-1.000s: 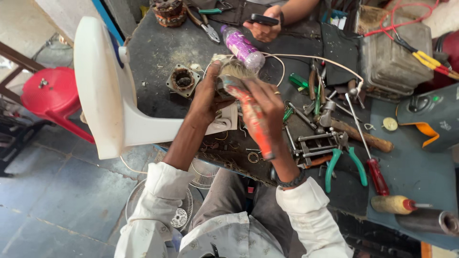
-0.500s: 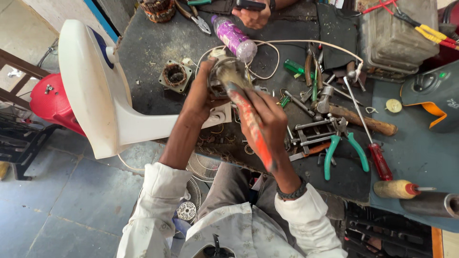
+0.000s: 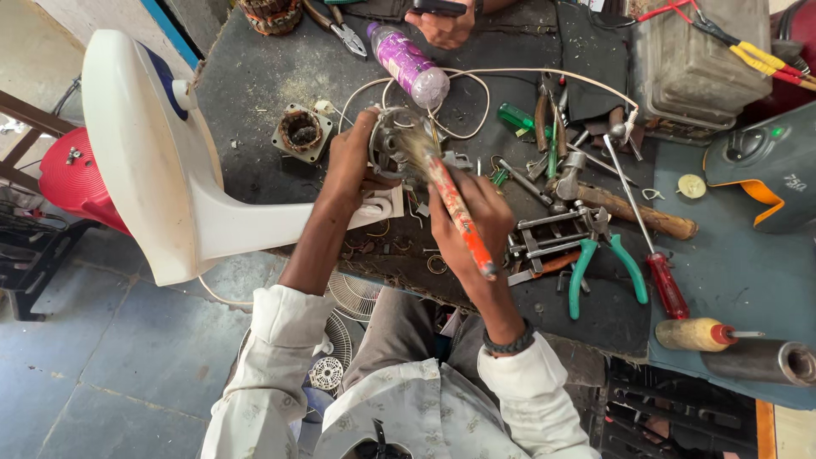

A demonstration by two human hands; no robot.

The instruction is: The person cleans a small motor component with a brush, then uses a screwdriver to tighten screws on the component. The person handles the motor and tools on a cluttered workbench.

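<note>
My left hand grips a round grey metal motor housing held just above the dark workbench. My right hand holds a paintbrush with an orange-red handle; its bristles lie against the housing. A white cable loops on the bench behind the housing. A white plastic fan base lies on its side at the bench's left end, touching my left forearm.
A purple bottle, a square motor part, green-handled pliers, a red screwdriver, a wooden-handled hammer and other tools lie about. Another person's hands hold a phone at the far edge. A red stool stands left.
The camera has shifted, so the bench sits lower in view. My hands keep their hold on the housing and brush, and the brush has tilted slightly against the housing.
</note>
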